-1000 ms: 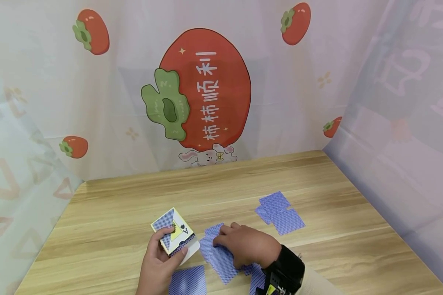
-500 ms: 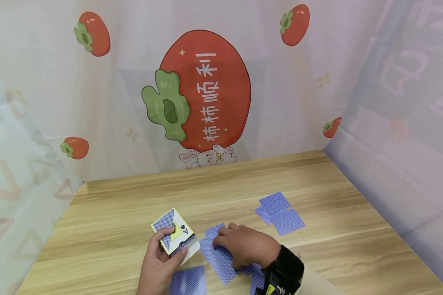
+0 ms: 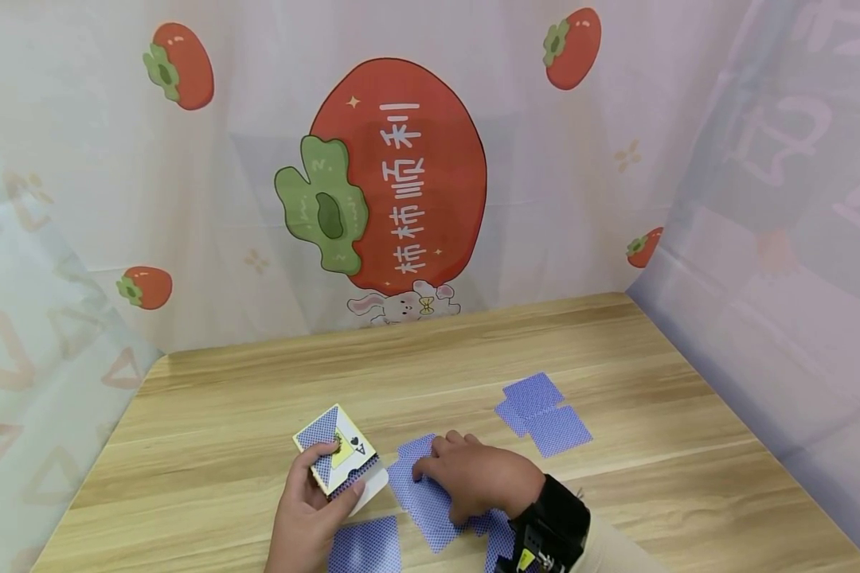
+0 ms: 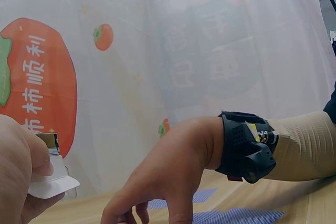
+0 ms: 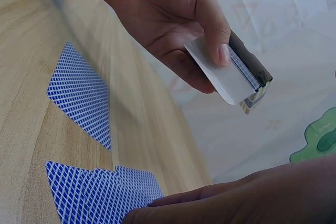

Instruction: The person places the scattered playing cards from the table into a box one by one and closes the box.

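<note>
My left hand [image 3: 302, 513] holds a playing-card box [image 3: 344, 446], raised and tilted, its ace-of-spades face up. The box's white flap [image 5: 212, 72] hangs open under my thumb, and the edges of cards [image 5: 244, 69] show inside. On the table, blue-backed playing cards [image 3: 426, 509] lie overlapping, face down. Over them my right hand [image 3: 480, 477] bends, fingers and thumb down at the cards. In the right wrist view its fingers [image 5: 184, 203] touch the cards; whether they pinch one is hidden.
Several more face-down cards [image 3: 559, 430] overlap at the right back of the wooden table [image 3: 222, 422]. A single card [image 3: 365, 545] lies near the front, below the box. Printed cloth [image 3: 236, 191] closes off the back and sides.
The fingers of my right hand shift very slightly over the cards. My left hand and the box stay in place.
</note>
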`<move>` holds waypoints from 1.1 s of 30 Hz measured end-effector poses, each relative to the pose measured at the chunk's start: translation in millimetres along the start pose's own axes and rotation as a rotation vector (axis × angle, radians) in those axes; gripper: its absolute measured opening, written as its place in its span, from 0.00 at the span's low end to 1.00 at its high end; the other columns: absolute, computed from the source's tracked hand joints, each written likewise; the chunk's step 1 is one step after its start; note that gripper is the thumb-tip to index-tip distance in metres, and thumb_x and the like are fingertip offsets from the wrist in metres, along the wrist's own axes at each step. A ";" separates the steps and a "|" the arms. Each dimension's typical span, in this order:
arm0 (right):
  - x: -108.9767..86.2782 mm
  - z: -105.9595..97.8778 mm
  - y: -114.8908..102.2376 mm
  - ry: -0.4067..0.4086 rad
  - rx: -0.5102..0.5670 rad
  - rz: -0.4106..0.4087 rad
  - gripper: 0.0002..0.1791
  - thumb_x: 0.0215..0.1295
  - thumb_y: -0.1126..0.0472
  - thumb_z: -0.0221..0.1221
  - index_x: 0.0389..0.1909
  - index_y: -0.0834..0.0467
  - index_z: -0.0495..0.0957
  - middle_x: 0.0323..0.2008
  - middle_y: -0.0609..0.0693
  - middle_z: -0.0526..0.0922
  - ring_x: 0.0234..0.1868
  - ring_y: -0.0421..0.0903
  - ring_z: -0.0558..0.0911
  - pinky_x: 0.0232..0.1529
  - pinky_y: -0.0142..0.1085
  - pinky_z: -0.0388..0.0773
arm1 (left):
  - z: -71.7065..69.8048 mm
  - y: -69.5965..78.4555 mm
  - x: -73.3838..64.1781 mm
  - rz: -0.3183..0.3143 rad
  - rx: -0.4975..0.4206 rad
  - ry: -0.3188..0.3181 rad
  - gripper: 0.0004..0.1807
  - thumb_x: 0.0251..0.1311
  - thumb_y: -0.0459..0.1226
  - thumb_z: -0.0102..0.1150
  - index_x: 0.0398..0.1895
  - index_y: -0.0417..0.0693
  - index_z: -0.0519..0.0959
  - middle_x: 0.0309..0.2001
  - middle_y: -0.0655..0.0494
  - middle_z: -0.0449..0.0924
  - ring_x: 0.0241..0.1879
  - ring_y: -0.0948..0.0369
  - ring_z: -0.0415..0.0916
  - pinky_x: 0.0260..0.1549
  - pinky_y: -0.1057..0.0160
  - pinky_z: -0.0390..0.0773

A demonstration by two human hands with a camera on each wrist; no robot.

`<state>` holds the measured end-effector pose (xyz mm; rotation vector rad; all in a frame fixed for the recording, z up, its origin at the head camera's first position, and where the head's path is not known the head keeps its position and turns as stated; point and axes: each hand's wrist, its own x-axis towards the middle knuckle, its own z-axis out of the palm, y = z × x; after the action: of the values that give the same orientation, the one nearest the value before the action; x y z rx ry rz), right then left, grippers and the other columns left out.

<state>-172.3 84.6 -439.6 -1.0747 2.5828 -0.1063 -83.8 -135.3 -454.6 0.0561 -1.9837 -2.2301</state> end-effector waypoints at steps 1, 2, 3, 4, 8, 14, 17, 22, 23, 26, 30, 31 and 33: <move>0.1 0.2 -0.1 -0.004 0.004 0.007 0.39 0.45 0.57 0.80 0.60 0.34 0.77 0.49 0.38 0.74 0.50 0.37 0.68 0.56 0.35 0.72 | 0.0 0.1 -0.1 -0.001 0.000 0.001 0.37 0.58 0.20 0.63 0.69 0.36 0.58 0.67 0.30 0.53 0.54 0.66 0.77 0.45 0.67 0.83; 0.3 0.5 -0.4 -0.007 0.009 0.014 0.39 0.45 0.57 0.80 0.60 0.34 0.77 0.49 0.38 0.74 0.49 0.37 0.68 0.55 0.34 0.72 | 0.1 0.1 -0.1 -0.001 -0.001 0.002 0.37 0.58 0.20 0.63 0.69 0.36 0.58 0.67 0.30 0.53 0.54 0.66 0.77 0.45 0.67 0.83; 0.6 0.8 -0.5 -0.009 0.014 0.021 0.39 0.44 0.57 0.80 0.60 0.34 0.77 0.49 0.38 0.74 0.49 0.37 0.68 0.55 0.34 0.72 | 0.2 0.2 -0.1 -0.002 -0.002 0.003 0.37 0.58 0.20 0.63 0.69 0.37 0.58 0.67 0.30 0.53 0.54 0.66 0.77 0.45 0.67 0.83; 0.8 1.0 -0.7 -0.011 0.018 0.028 0.39 0.44 0.57 0.81 0.60 0.34 0.77 0.49 0.38 0.74 0.48 0.37 0.68 0.54 0.34 0.72 | 0.3 0.4 -0.3 -0.002 -0.001 0.005 0.37 0.58 0.20 0.63 0.69 0.37 0.58 0.67 0.30 0.53 0.54 0.66 0.77 0.45 0.66 0.83; 0.5 1.0 -1.7 -0.012 0.038 0.050 0.40 0.43 0.57 0.81 0.60 0.35 0.77 0.49 0.39 0.74 0.46 0.38 0.68 0.50 0.34 0.73 | 0.6 0.8 -0.5 -0.002 0.003 0.009 0.37 0.58 0.20 0.63 0.69 0.37 0.59 0.67 0.31 0.53 0.54 0.66 0.77 0.45 0.66 0.83; -0.2 1.5 -1.2 -0.001 0.062 0.054 0.43 0.43 0.57 0.81 0.63 0.36 0.75 0.52 0.40 0.73 0.47 0.39 0.68 0.50 0.35 0.74 | 0.8 1.0 -0.5 -0.006 0.008 0.008 0.37 0.58 0.20 0.63 0.69 0.37 0.59 0.67 0.31 0.53 0.54 0.65 0.77 0.46 0.66 0.83; 0.8 2.4 -2.0 0.014 0.041 0.028 0.44 0.44 0.55 0.80 0.65 0.37 0.74 0.52 0.40 0.74 0.47 0.39 0.68 0.54 0.37 0.73 | 0.7 0.7 -0.4 -0.007 0.010 0.006 0.37 0.58 0.20 0.63 0.69 0.37 0.59 0.68 0.31 0.53 0.54 0.66 0.76 0.46 0.65 0.83; 3.6 4.9 -5.9 0.019 0.007 -0.042 0.43 0.46 0.54 0.79 0.66 0.40 0.73 0.50 0.38 0.78 0.48 0.37 0.70 0.57 0.38 0.71 | 0.3 0.4 -0.1 -0.006 0.005 0.004 0.37 0.58 0.20 0.63 0.69 0.37 0.59 0.68 0.31 0.52 0.55 0.66 0.76 0.46 0.66 0.83; 4.0 5.5 -6.9 0.012 0.015 -0.050 0.43 0.46 0.54 0.78 0.67 0.40 0.73 0.50 0.38 0.79 0.48 0.36 0.70 0.56 0.37 0.72 | 0.2 0.4 -0.1 -0.004 0.003 0.002 0.37 0.58 0.20 0.63 0.69 0.37 0.59 0.68 0.31 0.52 0.55 0.66 0.76 0.46 0.66 0.83; 5.4 6.9 -10.2 -0.021 0.082 -0.069 0.42 0.48 0.57 0.77 0.67 0.42 0.72 0.49 0.37 0.78 0.44 0.35 0.72 0.48 0.32 0.76 | 0.1 0.6 -0.2 0.003 -0.004 -0.003 0.37 0.58 0.20 0.63 0.69 0.36 0.58 0.68 0.31 0.52 0.55 0.65 0.76 0.46 0.66 0.83; 6.5 8.4 -14.2 -0.065 0.202 -0.115 0.40 0.51 0.60 0.76 0.67 0.45 0.72 0.48 0.36 0.78 0.39 0.32 0.73 0.41 0.28 0.77 | 0.2 0.1 0.1 0.014 -0.002 -0.008 0.36 0.58 0.20 0.62 0.69 0.36 0.58 0.67 0.31 0.52 0.55 0.66 0.76 0.46 0.66 0.83; 6.7 8.7 -15.1 -0.078 0.230 -0.134 0.40 0.53 0.60 0.75 0.68 0.46 0.72 0.48 0.36 0.78 0.39 0.32 0.73 0.41 0.27 0.76 | 0.2 -0.3 0.4 0.018 0.000 -0.007 0.36 0.58 0.20 0.63 0.69 0.36 0.58 0.67 0.31 0.52 0.55 0.65 0.76 0.46 0.66 0.83; 7.0 9.0 -16.7 -0.095 0.269 -0.184 0.37 0.56 0.59 0.74 0.68 0.48 0.72 0.48 0.36 0.78 0.40 0.31 0.74 0.44 0.26 0.76 | 0.1 -0.9 0.7 0.022 0.002 -0.004 0.36 0.58 0.20 0.63 0.68 0.36 0.59 0.67 0.31 0.53 0.55 0.65 0.77 0.46 0.66 0.83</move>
<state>-162.5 68.3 -446.7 -1.1802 2.3003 -0.4245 -84.6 -135.1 -455.5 0.0298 -1.9787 -2.2173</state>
